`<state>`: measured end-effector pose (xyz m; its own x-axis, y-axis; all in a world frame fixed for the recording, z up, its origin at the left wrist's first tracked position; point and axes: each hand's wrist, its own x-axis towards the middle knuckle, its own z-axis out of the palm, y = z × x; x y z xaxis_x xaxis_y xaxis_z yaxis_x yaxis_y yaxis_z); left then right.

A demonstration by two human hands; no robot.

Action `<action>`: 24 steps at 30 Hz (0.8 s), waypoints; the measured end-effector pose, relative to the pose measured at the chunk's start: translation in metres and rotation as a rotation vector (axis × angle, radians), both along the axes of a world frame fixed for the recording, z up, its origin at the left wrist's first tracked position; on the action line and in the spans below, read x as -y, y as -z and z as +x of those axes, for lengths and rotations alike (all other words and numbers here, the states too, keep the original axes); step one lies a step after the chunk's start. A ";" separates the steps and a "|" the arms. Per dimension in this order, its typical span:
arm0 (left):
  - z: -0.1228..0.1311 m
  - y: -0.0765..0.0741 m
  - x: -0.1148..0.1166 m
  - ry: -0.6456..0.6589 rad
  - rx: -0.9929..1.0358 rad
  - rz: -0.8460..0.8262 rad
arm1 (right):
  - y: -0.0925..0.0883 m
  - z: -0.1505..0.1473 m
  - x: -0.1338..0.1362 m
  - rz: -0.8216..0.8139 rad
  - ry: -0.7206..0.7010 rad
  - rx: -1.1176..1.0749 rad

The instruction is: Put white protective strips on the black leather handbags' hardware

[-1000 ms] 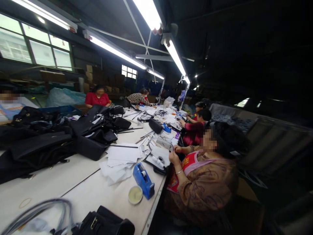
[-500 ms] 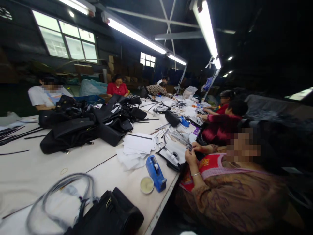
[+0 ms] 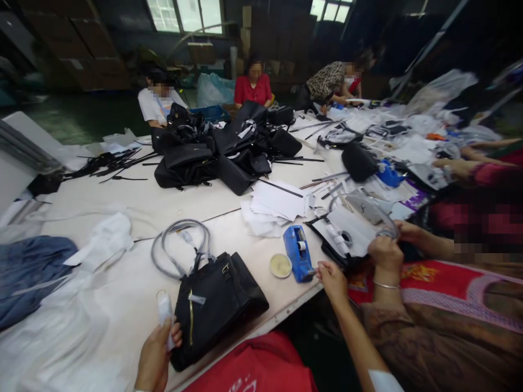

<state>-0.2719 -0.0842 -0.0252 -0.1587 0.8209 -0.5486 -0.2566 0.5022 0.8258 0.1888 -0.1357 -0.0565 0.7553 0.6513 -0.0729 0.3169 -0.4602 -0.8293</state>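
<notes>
My left hand (image 3: 154, 355) is closed round a small white wrapped piece (image 3: 165, 311) at the near table edge, just left of a black handbag (image 3: 216, 302). The bag lies on its side with grey looped handles (image 3: 180, 247) stretching away from me. My right hand (image 3: 332, 279) reaches out to a blue tape dispenser (image 3: 298, 253), its fingers pinched at the dispenser's near end on what looks like the tape end. A small round white tin (image 3: 280, 265) sits just left of the dispenser.
A co-worker at my right handles a grey strap (image 3: 384, 253) over white paper. A stack of white sheets (image 3: 278, 204) and a pile of black bags (image 3: 229, 149) lie mid-table. White wrapping and blue cloth (image 3: 32, 267) cover the left. Several people sit on the far side.
The view has swung down and left, bringing both my hands into sight. My right hand now reaches the tape dispenser and my left holds the white piece beside the handbag.
</notes>
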 end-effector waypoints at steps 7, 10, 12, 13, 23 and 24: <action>0.005 -0.002 -0.004 -0.027 -0.047 -0.008 | 0.018 -0.060 -0.018 -0.118 -0.371 -0.069; 0.006 -0.001 -0.003 -0.040 -0.054 0.005 | 0.018 -0.087 -0.035 -0.131 -0.500 -0.017; 0.007 -0.002 -0.003 -0.052 -0.049 0.012 | 0.016 -0.098 -0.045 -0.121 -0.562 0.035; 0.008 -0.003 -0.003 -0.057 -0.045 0.012 | 0.013 -0.101 -0.049 -0.116 -0.589 0.063; 0.007 -0.002 -0.004 -0.064 -0.016 0.001 | 0.024 -0.104 -0.065 -0.204 -0.692 0.058; 0.006 -0.001 -0.004 -0.062 -0.019 -0.008 | 0.025 -0.102 -0.063 -0.215 -0.707 0.058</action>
<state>-0.2655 -0.0801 -0.0242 -0.2195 0.8047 -0.5516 -0.2718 0.4926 0.8267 0.0864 -0.0731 -0.0820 0.1677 0.9595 -0.2264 0.6380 -0.2807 -0.7171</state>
